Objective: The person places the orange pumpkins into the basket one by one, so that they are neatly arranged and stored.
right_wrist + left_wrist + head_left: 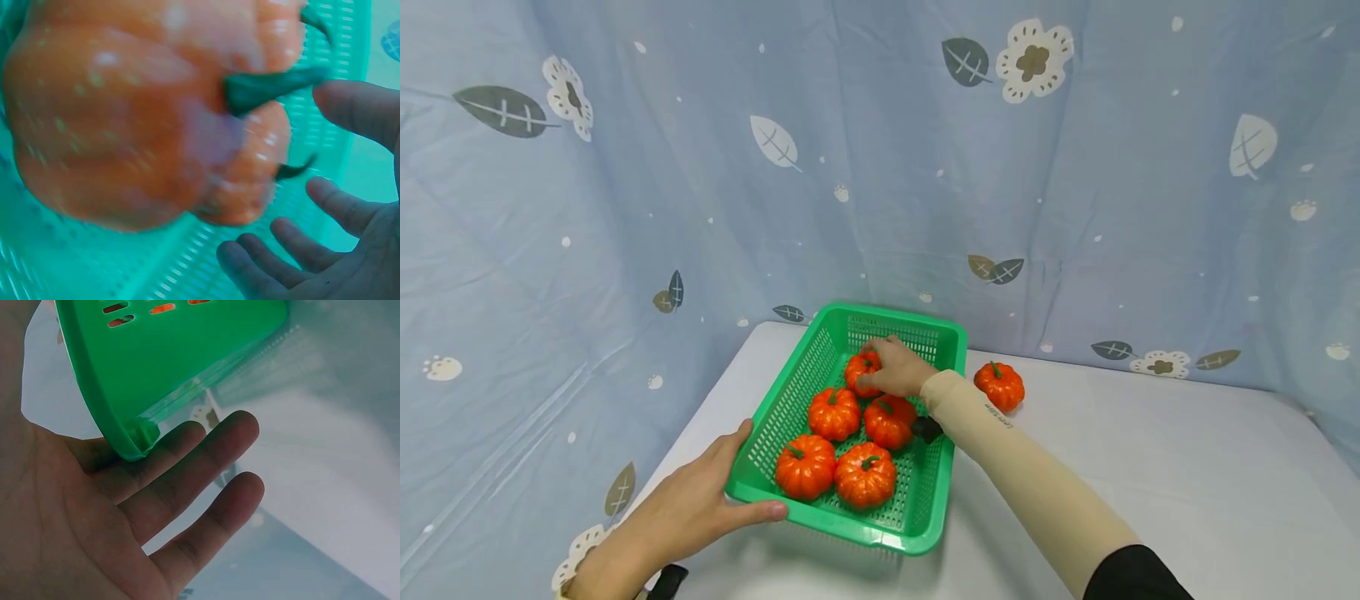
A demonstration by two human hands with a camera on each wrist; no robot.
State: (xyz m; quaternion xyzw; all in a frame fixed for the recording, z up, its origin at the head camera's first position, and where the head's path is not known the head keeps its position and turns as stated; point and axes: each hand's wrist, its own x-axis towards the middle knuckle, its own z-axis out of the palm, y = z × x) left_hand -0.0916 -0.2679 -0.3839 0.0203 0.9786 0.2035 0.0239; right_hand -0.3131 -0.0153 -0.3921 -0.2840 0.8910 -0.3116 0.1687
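Note:
A green plastic basket [842, 525] with slotted walls holds several small orange pumpkins with green stems, among them a front pumpkin [866, 476] and a left one [833, 414]. My left hand [696, 500] rests against its near left corner, thumb along the front rim; in the left wrist view the fingers [215, 447] extend past the corner fairly straight. Inside the basket, my right hand [897, 367] is over the rearmost pumpkin [859, 372], partly covering it. The right wrist view shows its fingers [350, 209] spread and loosely bent beside the pumpkins, gripping none.
Another orange pumpkin [999, 386] lies on the white table [1120, 467], right of the basket. A blue curtain [880, 167] printed with leaves and flowers hangs behind and to the left. The basket's far side is close to the curtain.

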